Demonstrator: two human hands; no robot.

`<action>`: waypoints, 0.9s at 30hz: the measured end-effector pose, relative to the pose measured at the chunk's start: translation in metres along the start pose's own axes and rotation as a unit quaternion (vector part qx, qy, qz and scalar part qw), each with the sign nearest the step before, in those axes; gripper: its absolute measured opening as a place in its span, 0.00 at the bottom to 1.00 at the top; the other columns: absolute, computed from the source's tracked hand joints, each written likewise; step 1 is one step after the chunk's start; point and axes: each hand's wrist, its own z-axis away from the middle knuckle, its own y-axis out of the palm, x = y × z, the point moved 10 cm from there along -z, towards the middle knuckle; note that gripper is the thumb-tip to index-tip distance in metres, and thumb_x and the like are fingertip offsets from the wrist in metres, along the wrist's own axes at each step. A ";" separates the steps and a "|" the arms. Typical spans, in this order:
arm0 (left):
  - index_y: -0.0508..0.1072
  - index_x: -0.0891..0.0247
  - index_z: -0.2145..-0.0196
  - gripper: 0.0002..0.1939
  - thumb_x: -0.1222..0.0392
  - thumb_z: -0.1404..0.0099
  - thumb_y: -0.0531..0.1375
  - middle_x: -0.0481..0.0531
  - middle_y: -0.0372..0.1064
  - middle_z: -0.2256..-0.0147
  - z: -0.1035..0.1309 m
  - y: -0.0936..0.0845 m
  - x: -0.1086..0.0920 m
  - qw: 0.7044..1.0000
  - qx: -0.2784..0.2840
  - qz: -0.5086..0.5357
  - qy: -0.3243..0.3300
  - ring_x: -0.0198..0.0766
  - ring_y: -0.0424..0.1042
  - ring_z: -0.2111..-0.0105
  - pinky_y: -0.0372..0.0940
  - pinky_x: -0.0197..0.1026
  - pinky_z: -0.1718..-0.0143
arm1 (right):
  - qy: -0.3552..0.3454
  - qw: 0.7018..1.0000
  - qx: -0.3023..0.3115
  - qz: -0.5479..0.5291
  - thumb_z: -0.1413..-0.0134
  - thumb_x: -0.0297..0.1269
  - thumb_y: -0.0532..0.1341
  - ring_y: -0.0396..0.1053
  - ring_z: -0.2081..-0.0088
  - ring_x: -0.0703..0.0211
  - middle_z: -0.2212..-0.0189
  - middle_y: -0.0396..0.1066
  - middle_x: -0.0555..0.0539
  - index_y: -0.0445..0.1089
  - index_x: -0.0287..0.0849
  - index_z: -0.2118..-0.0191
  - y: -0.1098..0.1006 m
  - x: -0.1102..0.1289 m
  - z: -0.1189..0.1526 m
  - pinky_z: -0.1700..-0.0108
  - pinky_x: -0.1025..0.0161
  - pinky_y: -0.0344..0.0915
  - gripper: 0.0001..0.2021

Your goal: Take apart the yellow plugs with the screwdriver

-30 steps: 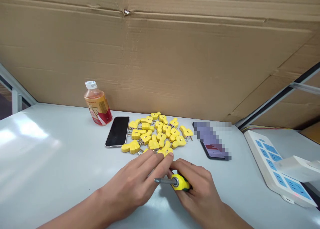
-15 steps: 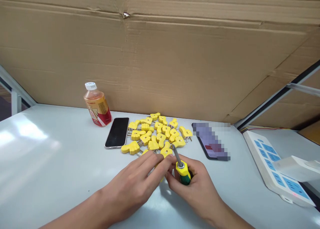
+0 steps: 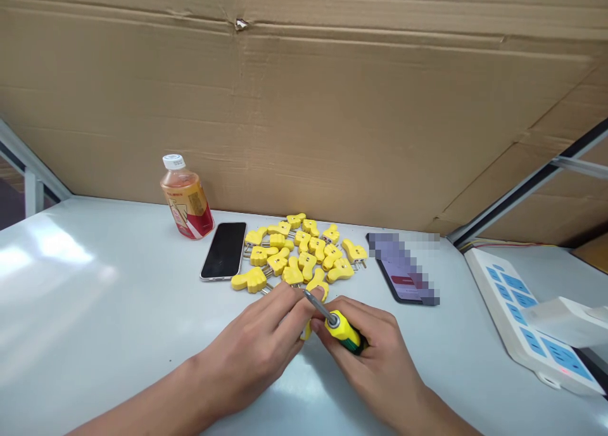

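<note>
My left hand (image 3: 256, 341) is closed round a yellow plug piece (image 3: 306, 331), of which only a small part shows below the fingers. In my right hand (image 3: 368, 344) is a screwdriver (image 3: 342, 332) with a yellow and green handle, its metal shaft pointing up and left over the left fingertips. The two hands are close together in front of a pile of yellow thumb-shaped plugs (image 3: 293, 270) with metal pins, several of them lying loosely on the table.
Left of the pile lie a black-screened phone (image 3: 224, 251) and a drink bottle (image 3: 188, 205). At right are another phone (image 3: 403, 274) and a white power strip (image 3: 527, 322) with an adapter (image 3: 565, 320). A cardboard wall (image 3: 304, 125) stands behind the grey-white table (image 3: 118, 309).
The screwdriver has tilted left, so its tip now lies over the left fingers. A bit more of the held yellow piece shows below my left hand.
</note>
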 end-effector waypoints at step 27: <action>0.72 0.61 0.51 0.11 0.65 0.31 0.63 0.53 0.78 0.59 0.003 -0.005 0.048 0.971 -0.023 0.144 -0.190 0.41 0.78 0.62 0.74 0.42 0.60 | 0.085 0.982 0.162 0.050 0.57 0.23 0.56 0.56 0.77 0.64 0.80 0.59 0.57 0.61 0.45 0.75 0.002 -0.035 -0.005 0.74 0.67 0.53 0.08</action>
